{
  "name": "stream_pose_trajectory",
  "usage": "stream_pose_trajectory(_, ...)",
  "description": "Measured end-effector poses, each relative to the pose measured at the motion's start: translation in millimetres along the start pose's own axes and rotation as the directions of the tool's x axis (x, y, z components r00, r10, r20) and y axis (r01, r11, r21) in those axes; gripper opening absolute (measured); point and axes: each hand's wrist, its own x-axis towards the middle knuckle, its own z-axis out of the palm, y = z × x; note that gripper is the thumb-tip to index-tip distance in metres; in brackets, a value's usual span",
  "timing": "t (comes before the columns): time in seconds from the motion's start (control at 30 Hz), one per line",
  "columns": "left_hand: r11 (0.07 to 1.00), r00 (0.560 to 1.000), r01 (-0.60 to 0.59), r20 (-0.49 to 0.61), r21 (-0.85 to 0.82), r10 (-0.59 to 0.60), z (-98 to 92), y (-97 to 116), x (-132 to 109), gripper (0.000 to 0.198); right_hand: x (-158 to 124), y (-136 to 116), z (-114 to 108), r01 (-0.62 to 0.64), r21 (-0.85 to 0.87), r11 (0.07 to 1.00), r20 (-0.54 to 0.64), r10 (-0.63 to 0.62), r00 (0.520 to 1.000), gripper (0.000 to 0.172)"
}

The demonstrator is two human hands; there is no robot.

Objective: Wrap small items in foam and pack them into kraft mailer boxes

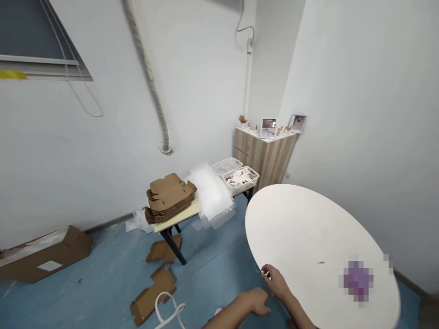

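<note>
My right hand is at the left edge of a white oval table, its fingers curved with a gap between them. I can make out nothing held in it. Just below and to the left, my left hand hangs over the blue floor beside that edge, fingers loosely bent and apart. It also appears to hold nothing. On the tabletop lie a small dark scrap and a purple thing blurred by pixelation.
A low table bears stacked flat cardboard boxes, white translucent sheets and a white basket of small packets. Cardboard pieces and a white chair-like frame are below. A carton sits left; a wooden cabinet stands behind.
</note>
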Motion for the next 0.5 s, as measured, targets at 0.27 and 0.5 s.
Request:
stream_pose_trajectory(0.27, 0.971, 0.922, 0.216, -0.304, -0.107, -0.239, -183.8, -101.7, -76.7, 0.054, 142.6, -84.7, -9.4, 0.046, -0.025, 0.999, 0.024, -0.046, 0.999, 0.015)
stream_pose_trajectory(0.5, 0.947, 0.792, 0.232, -0.523, -0.222, -0.317, -299.4, -166.7, -67.8, 0.049, 281.2, -139.4, -45.6, 0.053, -0.156, 0.986, -0.004, -0.055, 0.998, 0.018)
